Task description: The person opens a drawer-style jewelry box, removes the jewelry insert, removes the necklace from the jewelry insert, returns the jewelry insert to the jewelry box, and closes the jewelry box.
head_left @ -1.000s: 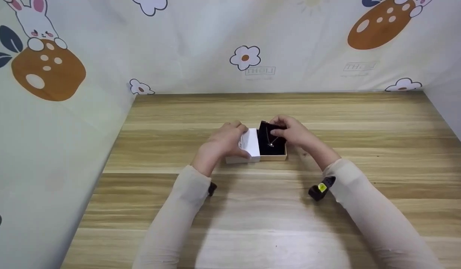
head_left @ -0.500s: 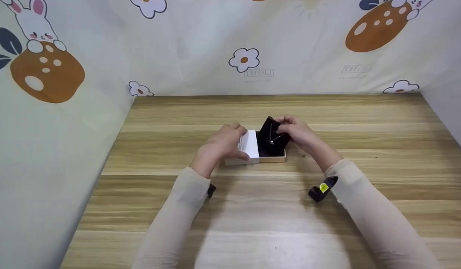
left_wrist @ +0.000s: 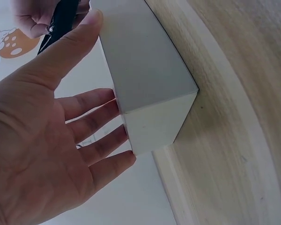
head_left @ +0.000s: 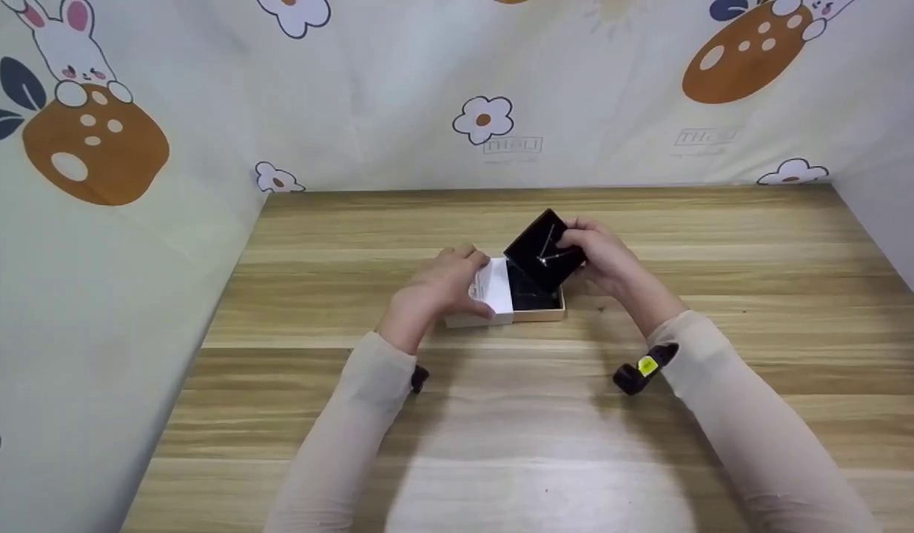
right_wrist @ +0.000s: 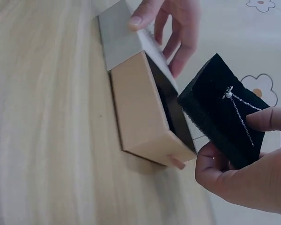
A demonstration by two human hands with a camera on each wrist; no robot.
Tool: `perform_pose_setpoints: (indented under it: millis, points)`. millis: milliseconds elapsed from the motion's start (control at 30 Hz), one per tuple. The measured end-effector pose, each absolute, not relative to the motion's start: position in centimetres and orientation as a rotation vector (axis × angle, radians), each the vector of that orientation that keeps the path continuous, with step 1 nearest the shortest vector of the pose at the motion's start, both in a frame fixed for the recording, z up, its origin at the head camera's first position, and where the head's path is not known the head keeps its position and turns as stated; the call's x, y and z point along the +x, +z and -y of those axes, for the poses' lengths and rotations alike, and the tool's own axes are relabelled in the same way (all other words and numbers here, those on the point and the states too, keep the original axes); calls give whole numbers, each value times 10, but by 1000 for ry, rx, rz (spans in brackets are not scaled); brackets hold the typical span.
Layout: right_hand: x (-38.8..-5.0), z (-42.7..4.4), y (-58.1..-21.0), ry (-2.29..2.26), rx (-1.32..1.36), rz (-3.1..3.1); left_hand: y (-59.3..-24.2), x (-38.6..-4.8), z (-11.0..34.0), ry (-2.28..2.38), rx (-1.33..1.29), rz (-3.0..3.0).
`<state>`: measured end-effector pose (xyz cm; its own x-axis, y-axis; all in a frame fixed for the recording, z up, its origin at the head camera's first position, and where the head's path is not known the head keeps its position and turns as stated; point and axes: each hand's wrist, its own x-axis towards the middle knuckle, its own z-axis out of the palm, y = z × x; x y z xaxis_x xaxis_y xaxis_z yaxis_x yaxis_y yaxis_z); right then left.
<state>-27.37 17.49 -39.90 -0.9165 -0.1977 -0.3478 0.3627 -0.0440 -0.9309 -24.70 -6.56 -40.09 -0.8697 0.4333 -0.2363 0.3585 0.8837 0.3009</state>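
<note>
My right hand (head_left: 601,252) pinches a black foam jewellery pad (right_wrist: 213,112) between thumb and fingers. A fine silver necklace (right_wrist: 229,95) with a small pendant lies across the pad's face. The pad is tilted and raised above a small drawer-style jewellery box. Out of the box's white sleeve (head_left: 499,285) sticks its tan drawer (right_wrist: 138,101), dark inside, with a small pull tab (right_wrist: 176,162) at the end. My left hand (head_left: 445,285) holds the sleeve from above, thumb on the near side and fingers toward the far side. What lies deeper in the drawer cannot be made out.
The box rests on a wood-grain table (head_left: 501,414). A pale patterned cloth (head_left: 382,96) with flowers and rabbits hangs behind the table and along its left side. Each wrist carries a black strap camera, such as the right wrist camera (head_left: 642,370).
The right hand has lifted the foam pad with the necklace up out of the drawer and tilted it, moving slightly right and away. The left hand has stayed on the sleeve.
</note>
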Motion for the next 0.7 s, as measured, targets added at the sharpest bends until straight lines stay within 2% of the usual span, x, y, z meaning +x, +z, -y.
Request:
perform_pose_setpoints:
  millis: [233,467,600,700]
  points:
    - [-274,-176,-385,-1917,70,-2019,-407,-247,68,342,661,-2785]
    - [-274,-174,-372,-1998,-89,-2008,-404,-247,72,427,698,-2802]
    - [-274,-172,-365,-1980,-146,-2053,-398,-248,73,650,617,-2782]
    - [-274,-171,-359,-1935,-190,-2094,-391,-248,72,993,609,-2691]
